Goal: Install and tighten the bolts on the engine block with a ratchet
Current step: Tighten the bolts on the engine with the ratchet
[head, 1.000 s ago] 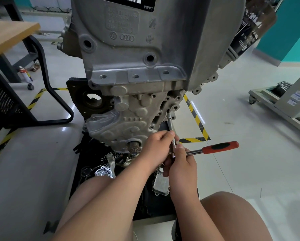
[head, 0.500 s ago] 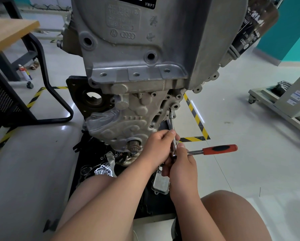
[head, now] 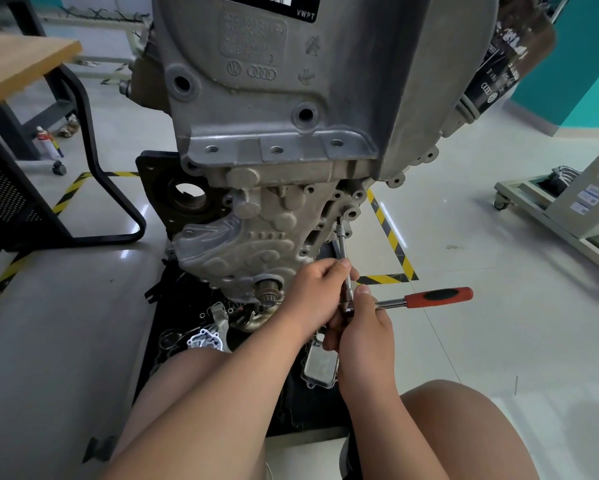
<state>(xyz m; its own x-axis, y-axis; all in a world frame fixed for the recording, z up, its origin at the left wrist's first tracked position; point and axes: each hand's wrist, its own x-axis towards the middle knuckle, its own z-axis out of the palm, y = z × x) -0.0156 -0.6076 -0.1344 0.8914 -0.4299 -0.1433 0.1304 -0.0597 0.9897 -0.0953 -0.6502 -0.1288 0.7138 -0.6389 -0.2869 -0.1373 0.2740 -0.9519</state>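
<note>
A grey cast engine block (head: 291, 109) fills the upper middle of the head view. A ratchet (head: 429, 298) with a red and black handle points right. Its long thin extension (head: 343, 251) runs up to a bolt hole on the block's right flange. My left hand (head: 312, 292) pinches the extension's lower part between fingers and thumb. My right hand (head: 364, 330) grips the ratchet at its head, with the thumb lying on top. The bolt itself is hidden by the socket tip.
Loose metal engine parts (head: 204, 337) lie on a black mat (head: 166, 306) under the block. A black-framed wooden table (head: 21, 64) stands at left. Yellow-black floor tape (head: 391, 244) runs at right, and a wheeled cart (head: 551, 209) stands far right. My bare knees are at the bottom.
The ratchet handle has swung slightly, its red grip ending a little lower. Both hands keep their hold, and the extension stays seated in the same hole.
</note>
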